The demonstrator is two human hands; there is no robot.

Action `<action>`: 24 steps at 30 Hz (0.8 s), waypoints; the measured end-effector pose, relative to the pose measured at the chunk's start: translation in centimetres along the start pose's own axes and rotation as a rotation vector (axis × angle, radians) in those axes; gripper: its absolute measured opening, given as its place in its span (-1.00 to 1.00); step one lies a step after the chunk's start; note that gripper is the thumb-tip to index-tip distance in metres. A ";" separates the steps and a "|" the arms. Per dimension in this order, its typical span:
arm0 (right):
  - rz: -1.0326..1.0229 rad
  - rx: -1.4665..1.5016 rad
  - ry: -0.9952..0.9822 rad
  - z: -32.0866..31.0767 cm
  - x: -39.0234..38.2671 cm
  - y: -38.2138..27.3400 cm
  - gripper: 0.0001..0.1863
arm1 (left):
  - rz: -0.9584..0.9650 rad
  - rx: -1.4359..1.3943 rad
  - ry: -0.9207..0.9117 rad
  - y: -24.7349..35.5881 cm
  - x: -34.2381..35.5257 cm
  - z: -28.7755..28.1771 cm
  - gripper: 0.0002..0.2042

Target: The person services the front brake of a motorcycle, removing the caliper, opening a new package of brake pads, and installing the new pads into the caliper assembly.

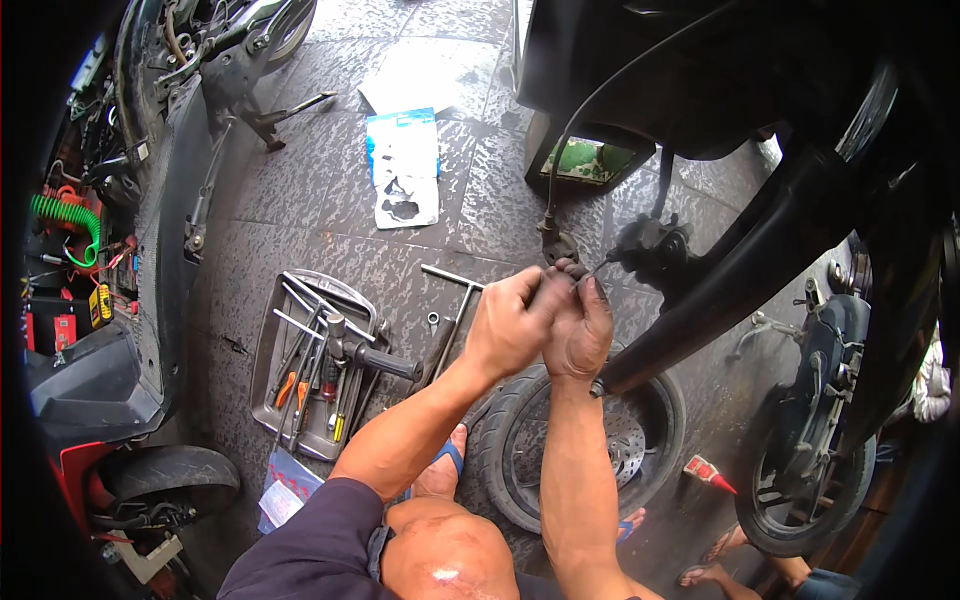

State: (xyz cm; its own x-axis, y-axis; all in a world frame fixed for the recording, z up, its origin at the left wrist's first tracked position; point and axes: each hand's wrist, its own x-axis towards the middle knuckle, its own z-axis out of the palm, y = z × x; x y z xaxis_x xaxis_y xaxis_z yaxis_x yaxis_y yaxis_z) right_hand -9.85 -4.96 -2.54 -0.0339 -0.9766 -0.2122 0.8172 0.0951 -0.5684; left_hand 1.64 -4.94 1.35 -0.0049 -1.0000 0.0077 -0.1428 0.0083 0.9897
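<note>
My left hand (512,322) and my right hand (580,330) meet in front of me, fingers curled and pressed together. The left fingers are smeared by motion. Both pinch something small that I cannot make out. Just beyond the fingertips hangs a small dark metal fitting (556,242) at the end of a black hose (572,120). To its right is a dark, grimy mechanical part (655,250) beside a black fork leg (740,290). Below the hands lies a wheel (497,470) with a brake disc (628,452), partly hidden by my right forearm.
A metal tray (262,385) of hand tools, with a hammer (375,358) across it, lies left. A T-handle wrench (458,325) rests on the tiled floor near a blue-white packet (403,150). Motorbikes flank me. A red-white tube (708,473) lies right; another person's feet (715,560) are nearby.
</note>
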 end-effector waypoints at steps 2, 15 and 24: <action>0.085 -0.059 0.051 -0.5 -0.3 -0.7 -0.64 | -0.633 -0.740 -0.284 0.0 0.3 -1.0 -0.51; -0.024 -0.037 0.045 -0.1 0.0 0.2 -0.69 | -0.248 -0.185 -0.277 -1.0 0.0 -2.3 -0.72; -0.102 -0.212 0.068 -0.9 1.0 1.3 -0.73 | 0.274 0.444 -0.020 3.0 0.9 -1.1 -0.79</action>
State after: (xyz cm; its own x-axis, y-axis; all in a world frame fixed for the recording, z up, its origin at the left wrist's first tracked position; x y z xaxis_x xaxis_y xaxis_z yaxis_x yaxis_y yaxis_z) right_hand -9.28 -5.63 -4.19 -0.1546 -0.9689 -0.1934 0.6687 0.0415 -0.7423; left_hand 2.29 -5.80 4.52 -0.1190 -0.9607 0.2508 -0.5400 0.2746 0.7956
